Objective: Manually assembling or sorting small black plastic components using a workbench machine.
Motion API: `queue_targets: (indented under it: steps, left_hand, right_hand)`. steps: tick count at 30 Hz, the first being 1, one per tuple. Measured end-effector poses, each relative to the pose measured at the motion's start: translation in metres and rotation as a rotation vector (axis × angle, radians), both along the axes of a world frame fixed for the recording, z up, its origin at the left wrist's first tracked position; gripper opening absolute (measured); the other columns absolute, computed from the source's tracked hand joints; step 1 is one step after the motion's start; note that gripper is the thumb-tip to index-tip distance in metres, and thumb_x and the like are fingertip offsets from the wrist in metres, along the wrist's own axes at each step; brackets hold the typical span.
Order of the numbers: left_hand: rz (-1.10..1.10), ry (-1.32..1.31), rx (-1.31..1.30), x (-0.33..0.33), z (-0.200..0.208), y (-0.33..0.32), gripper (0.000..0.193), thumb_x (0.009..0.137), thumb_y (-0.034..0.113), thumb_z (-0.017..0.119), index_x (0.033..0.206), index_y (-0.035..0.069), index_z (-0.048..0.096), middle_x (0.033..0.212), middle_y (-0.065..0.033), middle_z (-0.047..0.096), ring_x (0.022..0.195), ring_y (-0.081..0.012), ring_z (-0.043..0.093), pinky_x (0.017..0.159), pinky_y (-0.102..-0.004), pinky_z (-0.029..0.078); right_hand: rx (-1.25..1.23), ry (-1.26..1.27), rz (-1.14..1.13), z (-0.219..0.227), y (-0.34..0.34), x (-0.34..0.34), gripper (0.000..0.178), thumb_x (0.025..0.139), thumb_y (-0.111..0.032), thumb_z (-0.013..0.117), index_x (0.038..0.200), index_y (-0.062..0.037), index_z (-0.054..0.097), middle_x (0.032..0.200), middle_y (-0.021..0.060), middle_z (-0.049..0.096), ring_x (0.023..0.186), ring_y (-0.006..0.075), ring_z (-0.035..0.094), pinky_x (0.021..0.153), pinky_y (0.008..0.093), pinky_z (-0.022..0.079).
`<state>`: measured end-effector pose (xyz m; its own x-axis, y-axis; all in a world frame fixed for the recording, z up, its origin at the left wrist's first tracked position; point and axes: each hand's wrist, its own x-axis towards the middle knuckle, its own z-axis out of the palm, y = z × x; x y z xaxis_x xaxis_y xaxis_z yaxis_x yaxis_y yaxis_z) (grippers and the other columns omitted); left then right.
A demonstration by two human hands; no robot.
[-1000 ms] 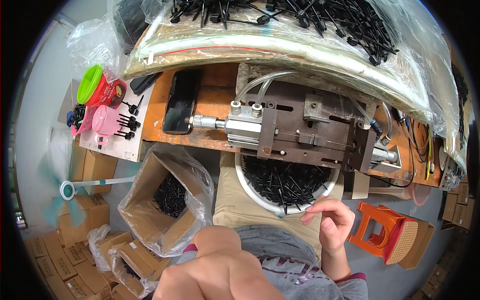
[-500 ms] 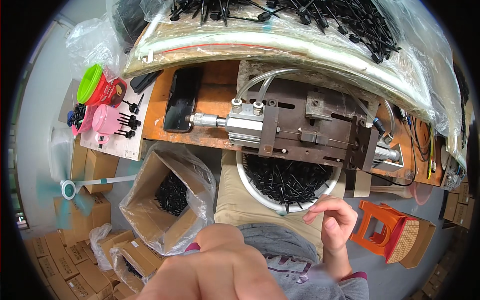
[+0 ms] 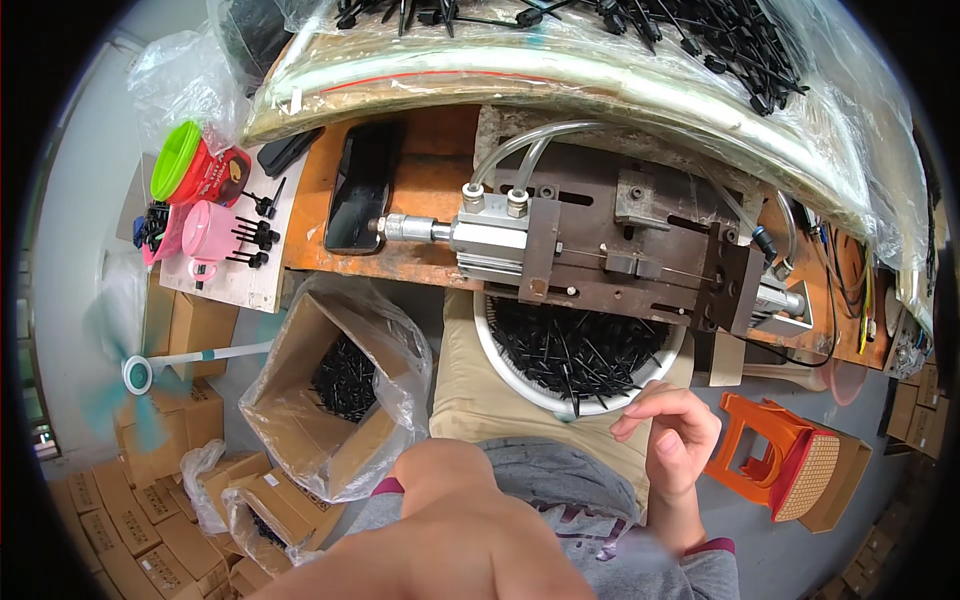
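Large and close, my left hand [image 3: 450,545] is raised at the bottom of the view, and its fingers cannot be made out. My right hand [image 3: 672,440] hovers at the right rim of a round white basket [image 3: 497,362], fingers loosely bent, thumb apart, nothing visible in it. Thin black plastic parts with stems [image 3: 575,350] fill the basket, which rests on my lap below the bench edge. Above it stands a metal fixture [image 3: 590,215] with an air cylinder [image 3: 492,245] at its left, another cylinder [image 3: 785,305] at its right and a small central block [image 3: 633,266].
A dark phone [image 3: 362,190] lies on the orange bench, left of the fixture. Further left are a pink cup [image 3: 207,232] and a red tub [image 3: 215,180]. A plastic-lined carton [image 3: 275,395] holds black parts. An orange stool [image 3: 765,455] stands right, a fan [image 3: 137,374] left.
My left hand has shifted slightly downward, close to the camera. The bench and fixture sit a little higher in the view. My right hand keeps almost the same pose.
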<state>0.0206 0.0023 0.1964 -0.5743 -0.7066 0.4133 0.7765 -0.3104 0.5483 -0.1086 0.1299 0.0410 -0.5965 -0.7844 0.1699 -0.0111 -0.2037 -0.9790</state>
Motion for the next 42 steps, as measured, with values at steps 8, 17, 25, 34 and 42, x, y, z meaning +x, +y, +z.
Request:
queue_targets:
  steps: [8, 17, 25, 34, 42]
  left_hand:
    - [-0.130, 0.044, -0.043, -0.005, -0.008, -0.006, 0.024, 0.083, -0.008, 0.050, 0.075, 0.013, 0.041, 0.074, 0.0017, 0.040, 0.055, -0.0117, 0.039, 0.056, -0.0223, 0.036]
    - [-0.247, 0.116, -0.060, -0.006, -0.012, -0.023, 0.021, 0.080, -0.003, 0.056, 0.084, 0.012, 0.043, 0.083, 0.0000, 0.042, 0.063, -0.0120, 0.044, 0.060, -0.0249, 0.036]
    - [-0.375, 0.219, 0.047, -0.018, -0.042, -0.057, 0.025, 0.077, 0.001, 0.061, 0.093, 0.012, 0.044, 0.092, -0.0016, 0.043, 0.071, -0.0122, 0.048, 0.064, -0.0272, 0.036]
    - [-0.327, 0.071, 0.203, -0.028, -0.103, -0.063, 0.037, 0.076, 0.016, 0.067, 0.103, 0.010, 0.042, 0.100, -0.0038, 0.042, 0.078, -0.0122, 0.046, 0.069, -0.0274, 0.034]
    - [-0.264, -0.022, 0.233, -0.031, -0.112, -0.062, 0.049, 0.074, 0.012, 0.073, 0.109, 0.011, 0.038, 0.103, -0.0043, 0.039, 0.080, -0.0115, 0.044, 0.071, -0.0273, 0.035]
  right_hand:
    - [-0.056, -0.058, 0.028, -0.008, 0.006, -0.004, 0.035, 0.085, -0.024, 0.065, 0.094, 0.0099, 0.065, 0.078, 0.0179, 0.068, 0.068, 0.0220, 0.065, 0.065, 0.0306, 0.051]
    - [-0.053, -0.053, 0.032, -0.008, 0.005, -0.003, 0.036, 0.086, -0.026, 0.065, 0.093, 0.0094, 0.065, 0.079, 0.0178, 0.068, 0.068, 0.0214, 0.065, 0.065, 0.0305, 0.051]
    - [0.037, 0.044, -0.011, -0.003, 0.001, -0.004, 0.048, 0.090, -0.042, 0.060, 0.093, 0.0067, 0.062, 0.072, 0.0145, 0.064, 0.062, 0.0190, 0.061, 0.060, 0.0281, 0.048]
    - [-0.012, -0.115, -0.002, -0.006, 0.005, -0.002, 0.033, 0.084, -0.020, 0.066, 0.097, 0.0097, 0.065, 0.080, 0.0164, 0.069, 0.067, 0.0170, 0.061, 0.062, 0.0267, 0.047]
    - [-0.031, -0.111, 0.007, -0.004, 0.005, -0.002, 0.026, 0.084, -0.012, 0.066, 0.098, 0.0097, 0.064, 0.082, 0.0166, 0.068, 0.068, 0.0164, 0.061, 0.062, 0.0256, 0.047]
